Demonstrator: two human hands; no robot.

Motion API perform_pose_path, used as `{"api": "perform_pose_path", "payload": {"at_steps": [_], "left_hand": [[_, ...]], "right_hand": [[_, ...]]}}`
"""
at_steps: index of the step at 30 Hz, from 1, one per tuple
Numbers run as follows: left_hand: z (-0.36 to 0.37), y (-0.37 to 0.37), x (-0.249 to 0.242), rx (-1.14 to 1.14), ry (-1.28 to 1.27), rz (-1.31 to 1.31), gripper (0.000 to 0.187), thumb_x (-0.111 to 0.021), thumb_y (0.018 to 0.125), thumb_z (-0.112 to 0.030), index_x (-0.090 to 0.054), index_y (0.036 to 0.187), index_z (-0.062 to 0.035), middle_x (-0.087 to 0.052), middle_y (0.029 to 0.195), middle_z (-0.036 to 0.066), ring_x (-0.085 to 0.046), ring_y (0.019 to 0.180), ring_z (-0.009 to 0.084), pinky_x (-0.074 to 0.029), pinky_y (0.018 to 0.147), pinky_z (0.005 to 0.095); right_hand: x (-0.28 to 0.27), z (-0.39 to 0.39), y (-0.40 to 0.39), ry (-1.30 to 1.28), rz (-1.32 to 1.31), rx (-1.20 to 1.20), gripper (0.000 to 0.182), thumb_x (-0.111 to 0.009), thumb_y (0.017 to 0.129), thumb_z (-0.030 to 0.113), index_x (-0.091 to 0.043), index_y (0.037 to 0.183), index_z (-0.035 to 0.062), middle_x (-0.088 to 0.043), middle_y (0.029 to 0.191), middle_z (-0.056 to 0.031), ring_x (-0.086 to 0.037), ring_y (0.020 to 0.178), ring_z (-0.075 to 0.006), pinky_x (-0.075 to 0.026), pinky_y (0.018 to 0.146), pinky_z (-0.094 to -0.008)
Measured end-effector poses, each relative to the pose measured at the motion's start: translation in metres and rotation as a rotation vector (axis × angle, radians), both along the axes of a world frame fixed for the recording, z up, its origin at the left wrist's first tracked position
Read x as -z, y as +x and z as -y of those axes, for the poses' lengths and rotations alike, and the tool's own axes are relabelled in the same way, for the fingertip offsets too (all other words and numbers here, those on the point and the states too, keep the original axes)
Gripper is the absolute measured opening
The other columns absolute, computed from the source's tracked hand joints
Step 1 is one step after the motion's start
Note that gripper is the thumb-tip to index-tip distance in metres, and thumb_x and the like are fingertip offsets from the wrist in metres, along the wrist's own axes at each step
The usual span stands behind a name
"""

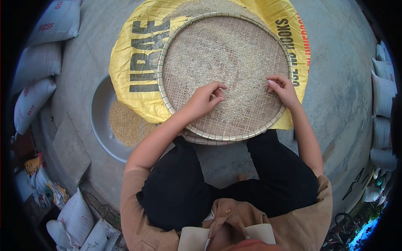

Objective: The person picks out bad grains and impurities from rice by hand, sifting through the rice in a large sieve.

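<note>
A round woven bamboo winnowing tray (225,137) lies in front of my knees, with pale husked grain (226,62) spread thinly over it. My left hand (205,99) hovers over the tray's lower middle, fingers curled and a gap between thumb and forefinger. Nothing shows in that gap. Near the tray's right rim is my right hand (283,89), its thumb and fingertips drawn together over the weave. Whatever it may pinch is too small to make out. Another tray edge (209,142) peeks out beneath the first.
Under the tray spreads a yellow printed sack (130,100), with more grain (209,6) at its far end. A metal basin (97,121) of golden unhusked grain (127,123) stands at left. Filled white sacks (39,62) line the left side, and more sacks (383,96) the right.
</note>
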State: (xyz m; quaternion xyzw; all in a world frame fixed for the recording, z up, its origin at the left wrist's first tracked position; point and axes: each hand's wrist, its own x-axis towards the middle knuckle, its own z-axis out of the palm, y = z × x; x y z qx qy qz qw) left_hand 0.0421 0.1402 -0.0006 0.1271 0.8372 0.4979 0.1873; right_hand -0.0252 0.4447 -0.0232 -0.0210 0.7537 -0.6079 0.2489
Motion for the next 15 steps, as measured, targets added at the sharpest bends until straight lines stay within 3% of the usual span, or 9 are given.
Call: {"api": "perform_pose_path", "payload": {"at_steps": [2,3,5,9,11,15], "left_hand": [[0.003,-0.001,0.010,-0.184,0.347,0.194,0.026,-0.063,0.083,-0.003,-0.057,0.108,-0.0018,-0.062,0.087,0.002,-0.058,0.075,0.0090,-0.047,0.066,0.0232],[0.006,-0.002,0.015,-0.181,0.347,0.194,0.026,-0.063,0.083,-0.003,-0.057,0.108,-0.0018,-0.062,0.087,0.002,-0.058,0.075,0.0090,-0.047,0.066,0.0232],[0.009,-0.005,0.010,-0.245,0.535,0.450,0.023,-0.064,0.083,-0.003,-0.059,0.105,0.0004,-0.062,0.089,0.004,-0.058,0.077,0.0087,-0.048,0.068,0.0227],[0.015,-0.003,0.001,-0.347,0.572,0.576,0.023,-0.065,0.083,-0.004,-0.062,0.105,0.0011,-0.064,0.093,0.005,-0.060,0.081,0.0074,-0.048,0.069,0.0197],[0.019,0.000,0.003,-0.447,0.846,0.753,0.025,-0.062,0.084,-0.003,-0.061,0.108,0.0008,-0.064,0.094,0.005,-0.060,0.083,0.0094,-0.047,0.068,0.0196],[0.044,0.011,0.006,-0.380,1.127,0.752,0.024,-0.060,0.085,0.000,-0.061,0.109,0.0012,-0.064,0.097,0.008,-0.060,0.087,0.0122,-0.047,0.066,0.0204]], "right_hand": [[0.000,0.000,0.000,-0.001,-0.008,-0.002,0.025,-0.061,0.087,0.016,-0.059,0.106,-0.0011,-0.062,0.085,-0.0058,-0.057,0.071,-0.0088,-0.047,0.068,-0.0222],[0.000,0.000,0.000,-0.001,-0.005,0.002,0.026,-0.061,0.087,0.016,-0.059,0.106,-0.0011,-0.062,0.085,-0.0058,-0.057,0.071,-0.0088,-0.047,0.067,-0.0221],[-0.001,0.000,0.000,-0.001,-0.001,0.006,0.026,-0.061,0.087,0.016,-0.059,0.106,-0.0011,-0.062,0.085,-0.0057,-0.056,0.070,-0.0088,-0.047,0.067,-0.0221],[-0.002,0.001,0.000,0.001,0.005,0.007,0.026,-0.061,0.087,0.016,-0.059,0.106,-0.0012,-0.062,0.085,-0.0055,-0.056,0.070,-0.0087,-0.047,0.067,-0.0219],[-0.002,0.001,0.000,0.006,0.006,0.010,0.026,-0.061,0.087,0.016,-0.059,0.106,-0.0012,-0.062,0.085,-0.0054,-0.056,0.071,-0.0087,-0.047,0.067,-0.0218],[-0.001,0.000,0.000,-0.009,0.003,0.012,0.026,-0.061,0.087,0.016,-0.059,0.106,-0.0010,-0.062,0.084,-0.0049,-0.056,0.071,-0.0085,-0.047,0.067,-0.0216]]}}
